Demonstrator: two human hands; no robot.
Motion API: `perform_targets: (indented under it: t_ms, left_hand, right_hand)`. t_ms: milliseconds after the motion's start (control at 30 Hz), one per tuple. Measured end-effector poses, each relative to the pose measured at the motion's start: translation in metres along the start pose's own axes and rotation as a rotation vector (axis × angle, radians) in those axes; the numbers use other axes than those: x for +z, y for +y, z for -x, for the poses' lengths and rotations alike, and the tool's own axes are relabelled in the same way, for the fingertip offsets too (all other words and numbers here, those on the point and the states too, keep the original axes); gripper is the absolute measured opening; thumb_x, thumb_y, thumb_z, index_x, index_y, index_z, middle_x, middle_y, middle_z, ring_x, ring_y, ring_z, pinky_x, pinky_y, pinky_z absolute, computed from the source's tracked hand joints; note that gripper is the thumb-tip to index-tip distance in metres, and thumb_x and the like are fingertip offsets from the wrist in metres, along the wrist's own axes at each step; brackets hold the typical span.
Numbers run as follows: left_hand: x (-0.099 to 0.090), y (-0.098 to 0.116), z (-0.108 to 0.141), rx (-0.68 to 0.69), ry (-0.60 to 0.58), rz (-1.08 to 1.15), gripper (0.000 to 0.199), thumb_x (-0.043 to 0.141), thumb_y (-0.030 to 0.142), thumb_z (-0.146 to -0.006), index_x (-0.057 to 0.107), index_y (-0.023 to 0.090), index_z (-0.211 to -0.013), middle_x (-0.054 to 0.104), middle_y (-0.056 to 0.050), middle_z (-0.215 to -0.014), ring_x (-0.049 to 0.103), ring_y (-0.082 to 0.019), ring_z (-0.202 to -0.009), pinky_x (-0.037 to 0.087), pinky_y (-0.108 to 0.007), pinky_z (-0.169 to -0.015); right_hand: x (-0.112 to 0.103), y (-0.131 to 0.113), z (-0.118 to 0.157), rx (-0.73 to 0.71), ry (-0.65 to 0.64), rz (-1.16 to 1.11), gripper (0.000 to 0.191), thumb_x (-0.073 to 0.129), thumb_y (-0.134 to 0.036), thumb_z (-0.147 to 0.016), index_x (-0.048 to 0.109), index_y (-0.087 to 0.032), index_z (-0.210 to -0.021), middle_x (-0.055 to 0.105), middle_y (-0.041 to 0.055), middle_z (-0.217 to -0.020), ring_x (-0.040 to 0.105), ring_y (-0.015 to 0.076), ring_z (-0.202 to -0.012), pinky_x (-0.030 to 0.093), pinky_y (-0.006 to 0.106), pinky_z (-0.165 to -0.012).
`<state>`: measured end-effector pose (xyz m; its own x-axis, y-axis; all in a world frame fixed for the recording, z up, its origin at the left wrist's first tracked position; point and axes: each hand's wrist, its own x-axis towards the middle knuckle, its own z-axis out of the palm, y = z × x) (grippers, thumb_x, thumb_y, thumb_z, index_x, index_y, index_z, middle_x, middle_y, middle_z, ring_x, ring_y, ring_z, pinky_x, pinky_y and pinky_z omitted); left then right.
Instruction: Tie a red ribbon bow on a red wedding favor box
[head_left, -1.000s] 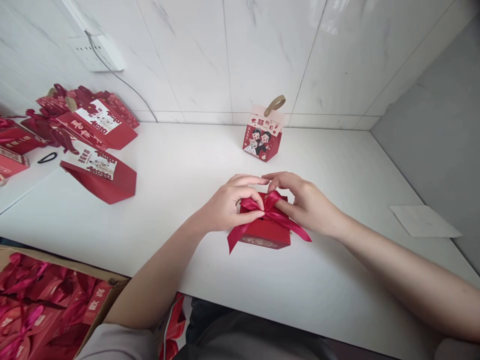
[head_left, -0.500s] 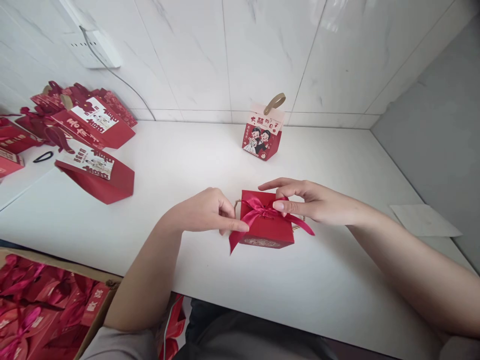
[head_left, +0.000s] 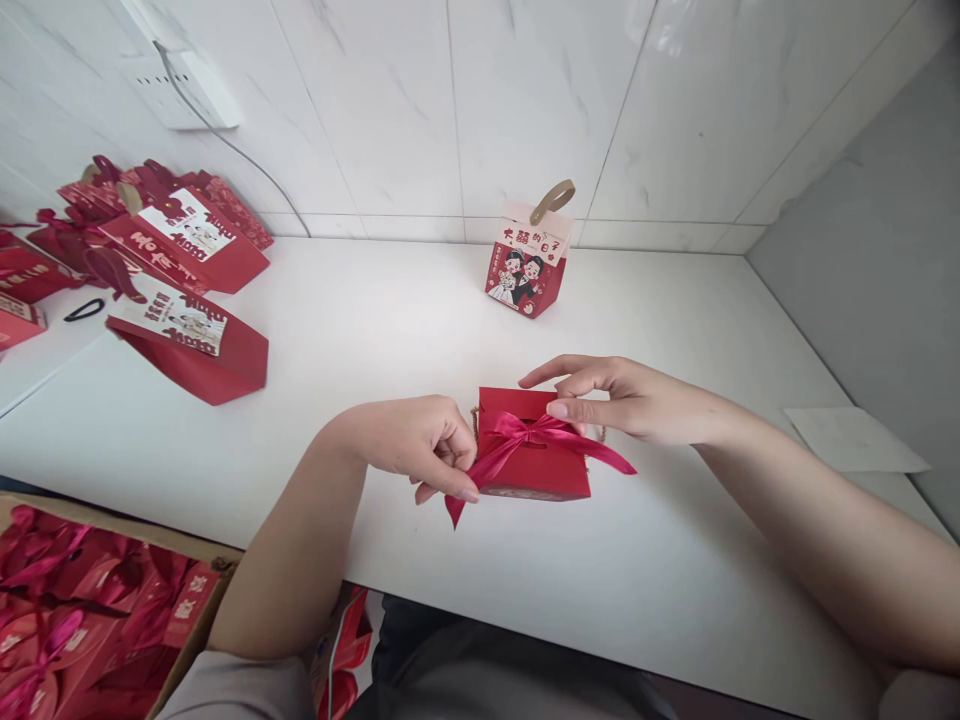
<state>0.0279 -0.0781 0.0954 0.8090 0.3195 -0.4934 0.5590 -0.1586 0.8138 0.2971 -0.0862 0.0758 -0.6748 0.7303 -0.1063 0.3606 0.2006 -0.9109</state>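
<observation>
A small red gift box (head_left: 551, 470) sits on the white table in front of me, with twisted cord at its sides. Across its top lies a shiny crimson ribbon (head_left: 495, 452) tied in a bow. My left hand (head_left: 420, 438) is closed at the box's left front corner, pinching the ribbon's left tail between thumb and fingers. From the right, my right hand (head_left: 630, 400) holds the bow's right loop between thumb and a bent finger, its index finger stretched over the back of the box. The right tail hangs loose past the box's edge.
A red box with a cartoon couple (head_left: 529, 265) stands behind, near the tiled wall. Several red boxes (head_left: 217, 345) are grouped at the left beside a black loop (head_left: 84, 310). A carton (head_left: 225, 600) of ribboned boxes stands lower left. White paper (head_left: 855, 440) lies at right.
My left hand has moved slightly down and left, drawing the ribbon's left tail outward. The bow's left loop looks smaller. My right hand has stayed almost in place.
</observation>
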Motion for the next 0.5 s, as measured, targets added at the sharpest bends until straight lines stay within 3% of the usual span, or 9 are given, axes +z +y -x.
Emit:
perform_targets:
  t_ms: [133,333,400,500]
  left_hand:
    - [-0.005,-0.005,-0.001,0.04,-0.114,0.022,0.04,0.065,0.038,-0.081,0.046,0.017,-0.053,0.059,-0.002,-0.048,0.049,-0.009,-0.043,0.037,-0.022,-0.045]
    - [-0.007,-0.008,0.002,-0.026,-0.092,-0.012,0.04,0.067,0.046,-0.079,0.056,0.015,-0.056,0.059,-0.002,-0.053,0.046,-0.009,-0.047,0.034,-0.023,-0.046]
    - [-0.007,-0.008,0.001,0.0,0.031,0.016,0.038,0.066,0.048,-0.079,0.056,0.015,-0.063,0.057,0.0,-0.058,0.045,-0.009,-0.052,0.034,-0.023,-0.05]
    - [-0.005,-0.005,-0.003,0.112,0.391,0.067,0.031,0.06,0.048,-0.083,0.055,0.017,-0.081,0.057,0.0,-0.075,0.049,-0.011,-0.066,0.04,-0.024,-0.061]
  right_hand:
    - [0.003,0.003,-0.003,-0.058,0.03,0.048,0.032,0.063,-0.044,-0.085,0.07,-0.019,-0.065,0.058,0.0062,-0.128,0.064,0.0237,-0.097,0.053,0.038,-0.082]
    - [0.007,-0.003,-0.002,-0.083,0.002,-0.041,0.037,0.061,-0.046,-0.087,0.067,-0.017,-0.066,0.061,0.0071,-0.123,0.063,0.0207,-0.097,0.047,0.033,-0.085]
    - [0.006,-0.006,0.0,-0.069,-0.007,-0.075,0.039,0.058,-0.049,-0.089,0.068,-0.016,-0.07,0.062,0.0075,-0.121,0.063,0.0202,-0.096,0.047,0.032,-0.083]
    - [0.006,-0.008,0.0,-0.055,-0.011,-0.094,0.04,0.053,-0.052,-0.091,0.07,-0.016,-0.085,0.066,0.0077,-0.111,0.062,0.0191,-0.091,0.047,0.031,-0.079]
